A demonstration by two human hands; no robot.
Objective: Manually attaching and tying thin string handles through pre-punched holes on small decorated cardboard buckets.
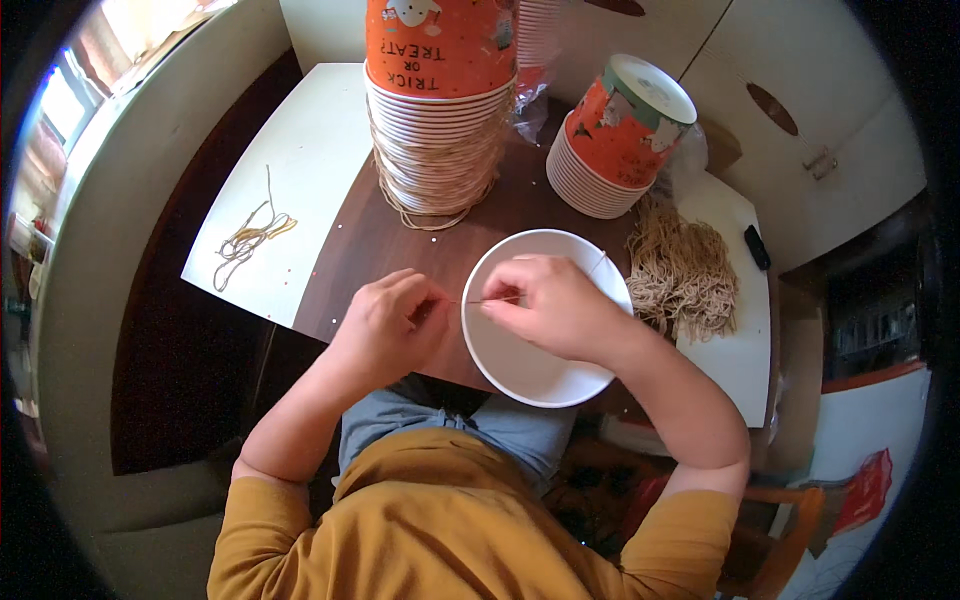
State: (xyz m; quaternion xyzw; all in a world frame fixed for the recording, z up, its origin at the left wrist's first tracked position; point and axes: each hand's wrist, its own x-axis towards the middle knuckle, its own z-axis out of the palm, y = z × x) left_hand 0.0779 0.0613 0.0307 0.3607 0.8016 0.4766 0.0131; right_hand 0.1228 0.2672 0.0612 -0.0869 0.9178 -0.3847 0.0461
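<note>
A thin cord runs between my two hands. My left hand pinches one part of it just left of a bucket's rim. With closed fingers, my right hand grips the cord over the mouth of that white-lined paper bucket, which is tilted toward me at the table's front edge. A short cord end with a light tip shows near the bucket's right inner wall. The exact fingertip grip is too small to make out.
Ahead stands a tall stack of orange paper buckets with tan cords around its rims. Right of it is a shorter bucket stack. Tan cords lie heaped at right, loose cords at left. A black object rests at the right edge.
</note>
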